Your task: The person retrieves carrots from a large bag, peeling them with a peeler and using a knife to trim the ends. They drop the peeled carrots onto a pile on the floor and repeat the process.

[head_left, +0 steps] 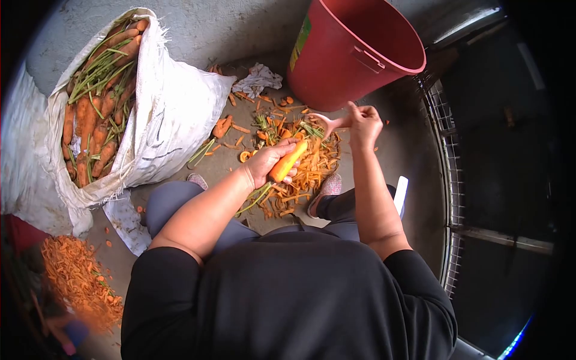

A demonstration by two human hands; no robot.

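Observation:
My left hand (263, 165) is wrapped round a carrot (290, 161) with smooth bright orange sides and green stalks hanging below it. In my right hand (366, 128), the handle of a pale pink Y-shaped peeler (328, 124) is gripped, its head pointing toward the carrot but apart from it. Beneath both hands, a heap of carrot peelings (321, 162) with cut ends and green bits covers the floor between my feet.
A white woven sack (186, 99) full of unpeeled carrots (90, 123) leans at the left. Behind my right hand stands a large red bin (324, 60). Another peelings pile (78, 276) lies lower left, near part of another person. A white strip-like object (401, 193) is by my right thigh.

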